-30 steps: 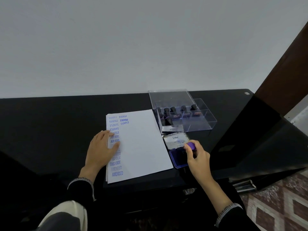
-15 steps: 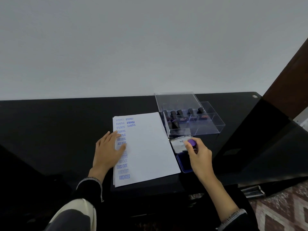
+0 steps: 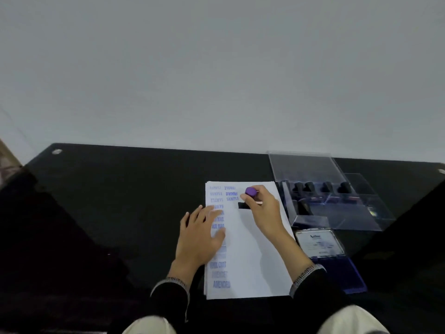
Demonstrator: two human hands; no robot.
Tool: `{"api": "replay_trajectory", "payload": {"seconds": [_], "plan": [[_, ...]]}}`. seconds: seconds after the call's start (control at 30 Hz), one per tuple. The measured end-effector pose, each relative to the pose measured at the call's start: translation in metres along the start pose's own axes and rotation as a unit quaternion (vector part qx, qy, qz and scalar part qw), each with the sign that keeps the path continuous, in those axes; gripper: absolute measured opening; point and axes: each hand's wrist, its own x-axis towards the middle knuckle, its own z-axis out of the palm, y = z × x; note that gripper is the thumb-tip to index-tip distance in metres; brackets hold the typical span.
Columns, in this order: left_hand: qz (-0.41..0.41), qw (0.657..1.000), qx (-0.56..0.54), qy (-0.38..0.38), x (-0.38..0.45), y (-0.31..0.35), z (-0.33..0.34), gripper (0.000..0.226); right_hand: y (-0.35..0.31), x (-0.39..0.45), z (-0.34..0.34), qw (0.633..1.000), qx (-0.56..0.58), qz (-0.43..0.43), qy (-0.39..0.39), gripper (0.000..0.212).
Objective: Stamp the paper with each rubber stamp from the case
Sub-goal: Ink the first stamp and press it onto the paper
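A white paper (image 3: 255, 256) lies on the black table (image 3: 120, 201), with several blue stamp marks down its left side. My right hand (image 3: 263, 209) grips a rubber stamp with a purple knob (image 3: 250, 191) and holds its black base on the upper part of the paper, just right of the stamped words. Flat on the paper's left edge rests my left hand (image 3: 201, 237), fingers spread over the marks. The clear plastic case (image 3: 332, 201) with several dark stamps stands open to the right of the paper.
An open ink pad (image 3: 337, 268) with a blue cushion and a labelled lid lies in front of the case, right of the paper. A grey wall rises behind the table. Dark furniture stands at the far right.
My right hand has carried the purple stamp from the ink pad leftward onto the upper paper. The view has swung left. My left hand stays on the paper.
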Motion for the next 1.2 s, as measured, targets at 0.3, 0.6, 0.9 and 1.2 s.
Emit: {"api": "replay_trajectory", "payload": {"seconds": [0.3,0.6,0.9,1.2], "plan": [[-0.022,1.000,0.014,-0.010,0.007,0.001,0.001,0.061,0.015,0.021,0.026,1.000,-0.022,-0.014,0.000,0.018],[-0.059,0.998,0.024,-0.026,0.018,0.012,0.001,0.069,0.018,0.019,0.036,0.999,-0.026,-0.023,-0.013,0.018],[-0.057,0.998,0.030,-0.017,0.017,0.013,0.002,0.065,0.013,0.019,0.039,0.999,-0.030,-0.026,-0.001,0.017],[-0.054,0.998,0.028,-0.010,0.016,0.013,0.003,0.065,0.015,0.019,0.041,0.998,-0.047,-0.027,0.000,0.020]]}}
